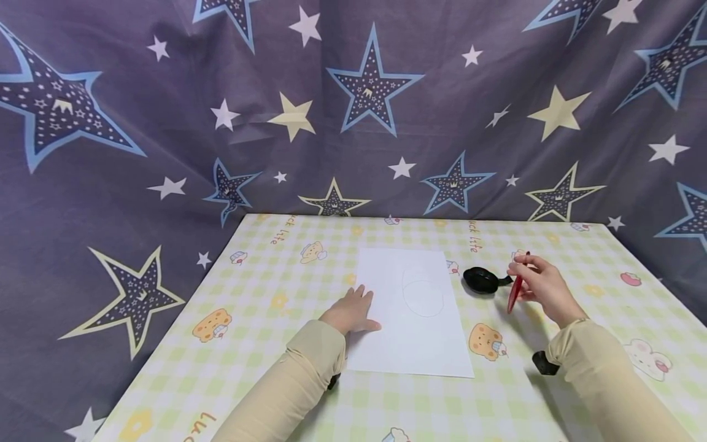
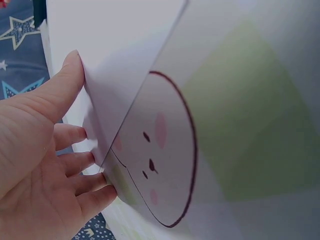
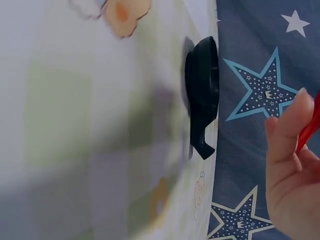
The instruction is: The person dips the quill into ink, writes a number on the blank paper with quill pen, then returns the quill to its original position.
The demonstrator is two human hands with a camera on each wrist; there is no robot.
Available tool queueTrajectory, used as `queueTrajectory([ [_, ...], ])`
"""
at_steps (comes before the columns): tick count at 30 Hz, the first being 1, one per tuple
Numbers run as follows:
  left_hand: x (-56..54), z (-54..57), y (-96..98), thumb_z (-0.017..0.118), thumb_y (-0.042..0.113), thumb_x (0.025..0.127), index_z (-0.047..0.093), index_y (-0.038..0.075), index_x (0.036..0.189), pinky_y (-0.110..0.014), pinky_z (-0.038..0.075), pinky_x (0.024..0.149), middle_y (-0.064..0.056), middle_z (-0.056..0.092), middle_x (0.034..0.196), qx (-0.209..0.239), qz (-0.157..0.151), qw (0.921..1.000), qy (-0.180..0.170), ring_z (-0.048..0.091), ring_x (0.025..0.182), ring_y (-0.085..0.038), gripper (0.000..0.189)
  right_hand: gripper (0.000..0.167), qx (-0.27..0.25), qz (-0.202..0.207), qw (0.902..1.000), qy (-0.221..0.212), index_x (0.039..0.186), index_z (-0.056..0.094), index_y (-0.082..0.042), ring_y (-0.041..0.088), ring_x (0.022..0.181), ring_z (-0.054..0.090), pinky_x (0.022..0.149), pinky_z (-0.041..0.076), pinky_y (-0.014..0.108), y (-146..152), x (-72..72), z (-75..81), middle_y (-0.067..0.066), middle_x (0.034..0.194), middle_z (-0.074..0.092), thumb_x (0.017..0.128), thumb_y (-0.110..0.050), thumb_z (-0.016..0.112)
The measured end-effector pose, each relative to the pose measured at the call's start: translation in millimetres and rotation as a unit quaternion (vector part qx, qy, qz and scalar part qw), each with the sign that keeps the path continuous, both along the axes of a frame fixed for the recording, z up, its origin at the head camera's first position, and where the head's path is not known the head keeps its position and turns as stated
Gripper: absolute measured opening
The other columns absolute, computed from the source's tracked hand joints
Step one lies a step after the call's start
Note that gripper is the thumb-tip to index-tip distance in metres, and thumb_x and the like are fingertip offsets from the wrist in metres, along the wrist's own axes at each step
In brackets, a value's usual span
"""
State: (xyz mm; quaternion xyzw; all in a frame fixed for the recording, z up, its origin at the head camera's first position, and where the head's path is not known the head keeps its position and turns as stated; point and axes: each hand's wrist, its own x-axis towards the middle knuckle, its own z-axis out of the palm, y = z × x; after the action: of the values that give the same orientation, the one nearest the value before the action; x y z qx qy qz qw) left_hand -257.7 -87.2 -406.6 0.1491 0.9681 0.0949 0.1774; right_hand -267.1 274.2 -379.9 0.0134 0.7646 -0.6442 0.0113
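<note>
A white sheet of paper (image 1: 409, 347) lies on the table, with a thin round outline (image 1: 423, 317) and fainter lines above it. My left hand (image 1: 351, 311) rests on the sheet's left edge, fingers spread; in the left wrist view its thumb (image 2: 70, 80) lies along the paper. To the right of the sheet, my right hand (image 1: 544, 290) pinches a red pen (image 1: 515, 294) above the table, its lower end off the paper. Just left of that hand sits a black, round, shallow-bowled piece with a short handle (image 1: 480, 280), seen side-on in the right wrist view (image 3: 202, 80).
The table is covered by a green-checked cloth (image 1: 265, 362) printed with bears, flowers and cakes. A dark curtain with stars (image 1: 375, 153) hangs behind the table's far edge. Black wrist cameras (image 1: 545, 363) sit under both sleeves.
</note>
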Motion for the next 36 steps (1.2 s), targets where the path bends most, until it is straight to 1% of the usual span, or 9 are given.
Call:
queueTrajectory([
  [2, -0.3, 0.2, -0.4, 0.062, 0.04, 0.086, 0.031, 0.0, 0.142, -0.041, 0.02, 0.108, -0.019, 0.023, 0.147, -0.001, -0.001, 1.0, 0.001, 0.018, 0.135, -0.036, 0.075, 0.023, 0.035, 0.002, 0.9993, 0.008, 0.11, 0.049, -0.014, 0.008, 0.054, 0.051, 0.05, 0.051, 0.026, 0.5, -0.6, -1.4, -0.009, 0.083, 0.059, 0.091, -0.023, 0.057],
  [5, -0.9, 0.2, -1.1, 0.063, 0.04, 0.086, 0.031, 0.0, 0.142, -0.041, 0.02, 0.108, -0.019, 0.023, 0.147, -0.003, -0.001, 1.0, 0.003, 0.018, 0.134, -0.036, 0.075, 0.029, 0.079, 0.006, 0.9966, 0.02, 0.113, 0.048, -0.008, 0.009, 0.053, 0.05, 0.049, 0.051, 0.03, 0.3, -1.2, -3.1, -0.003, 0.085, 0.056, 0.091, -0.024, 0.058],
  [9, -1.3, 0.1, -1.8, 0.063, 0.04, 0.086, 0.032, 0.0, 0.141, -0.041, 0.02, 0.108, -0.02, 0.023, 0.147, -0.001, 0.0, 1.0, 0.003, 0.018, 0.134, -0.036, 0.075, 0.037, 0.128, 0.014, 0.9912, 0.028, 0.113, 0.042, 0.001, 0.011, 0.051, 0.048, 0.048, 0.05, 0.033, -0.6, -1.7, -4.4, 0.001, 0.085, 0.056, 0.091, -0.024, 0.058],
  [14, -1.3, -1.2, -2.4, 0.063, 0.04, 0.086, 0.032, -0.001, 0.141, -0.041, 0.02, 0.108, -0.02, 0.023, 0.147, -0.001, -0.003, 1.0, 0.005, 0.019, 0.134, -0.037, 0.075, 0.036, 0.174, 0.027, 0.9839, 0.03, 0.109, 0.041, 0.004, 0.011, 0.053, 0.049, 0.046, 0.047, 0.032, -0.7, -2.4, -6.3, 0.005, 0.084, 0.056, 0.09, -0.021, 0.059],
  [16, -1.4, -1.7, -2.5, 0.063, 0.04, 0.086, 0.032, -0.001, 0.141, -0.041, 0.02, 0.108, -0.02, 0.023, 0.147, 0.0, -0.003, 1.0, 0.005, 0.019, 0.134, -0.037, 0.075, 0.034, 0.195, 0.03, 0.9797, 0.036, 0.106, 0.042, 0.004, 0.012, 0.053, 0.049, 0.045, 0.047, 0.032, -0.9, -2.7, -7.5, 0.011, 0.086, 0.055, 0.09, -0.019, 0.06],
  [19, -1.7, -2.0, -2.5, 0.063, 0.04, 0.086, 0.032, -0.001, 0.141, -0.042, 0.02, 0.108, -0.02, 0.023, 0.147, 0.001, -0.003, 1.0, 0.004, 0.018, 0.134, -0.037, 0.075, 0.03, 0.235, 0.034, 0.9702, 0.049, 0.103, 0.045, 0.003, 0.015, 0.052, 0.049, 0.043, 0.047, 0.032, -1.3, -2.8, -9.7, 0.021, 0.092, 0.053, 0.088, -0.017, 0.062],
  [23, -1.5, -2.1, -2.1, 0.062, 0.04, 0.086, 0.031, -0.001, 0.142, -0.042, 0.02, 0.108, -0.02, 0.023, 0.147, -0.001, -0.005, 1.0, 0.003, 0.018, 0.134, -0.037, 0.075, 0.029, 0.279, 0.045, 0.9574, 0.058, 0.104, 0.047, 0.001, 0.019, 0.049, 0.048, 0.043, 0.046, 0.033, -1.7, -1.9, -11.4, 0.031, 0.103, 0.051, 0.087, -0.016, 0.063],
  [28, -2.2, -3.2, -1.2, 0.062, 0.04, 0.086, 0.031, -0.001, 0.141, -0.041, 0.02, 0.108, -0.02, 0.023, 0.147, -0.004, -0.008, 0.9999, 0.005, 0.019, 0.134, -0.037, 0.076, 0.034, 0.301, 0.055, 0.9509, 0.046, 0.109, 0.047, 0.0, 0.022, 0.048, 0.05, 0.045, 0.048, 0.036, -2.9, 0.4, -11.8, 0.033, 0.107, 0.048, 0.087, -0.02, 0.064],
  [36, -0.7, -1.5, -0.7, 0.062, 0.04, 0.086, 0.031, -0.001, 0.142, -0.041, 0.019, 0.108, -0.019, 0.022, 0.147, -0.002, -0.004, 1.0, 0.001, 0.018, 0.135, -0.036, 0.075, 0.042, 0.296, 0.066, 0.9526, 0.027, 0.113, 0.048, 0.001, 0.026, 0.051, 0.055, 0.048, 0.051, 0.039, -1.9, 1.9, -14.9, 0.03, 0.11, 0.047, 0.086, -0.026, 0.066],
])
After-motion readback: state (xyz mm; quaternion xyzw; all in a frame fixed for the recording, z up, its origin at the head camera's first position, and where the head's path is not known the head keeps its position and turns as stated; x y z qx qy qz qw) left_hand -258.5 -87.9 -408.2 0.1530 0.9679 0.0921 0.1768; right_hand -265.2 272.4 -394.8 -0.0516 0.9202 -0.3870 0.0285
